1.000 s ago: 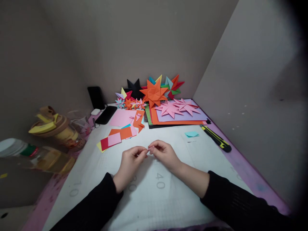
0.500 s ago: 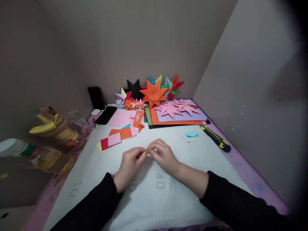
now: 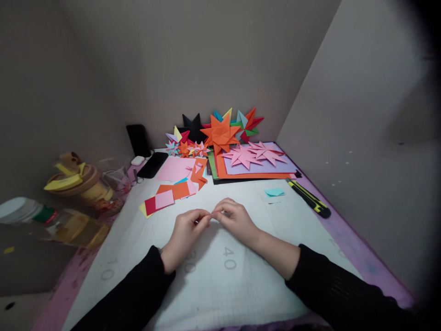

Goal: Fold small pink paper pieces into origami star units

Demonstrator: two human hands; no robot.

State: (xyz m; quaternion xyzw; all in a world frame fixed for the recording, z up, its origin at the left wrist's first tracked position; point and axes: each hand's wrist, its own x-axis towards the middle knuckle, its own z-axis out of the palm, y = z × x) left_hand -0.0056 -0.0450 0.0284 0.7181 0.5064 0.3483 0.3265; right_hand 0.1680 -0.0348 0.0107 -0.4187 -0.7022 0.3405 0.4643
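Head view: my left hand (image 3: 185,233) and right hand (image 3: 238,224) are pinching a scrap (image 3: 212,214), likely light, creasable paper, wanting edge holds.

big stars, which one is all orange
The orange star, right of the black star and behind the pink stars; only parts of the multicoloured star are orange.

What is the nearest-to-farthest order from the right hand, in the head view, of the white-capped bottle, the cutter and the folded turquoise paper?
1. Folded turquoise paper: ahead and right of the right hand.
2. Cutter: farther out on the right.
3. White-capped bottle: far left, beyond the left hand.
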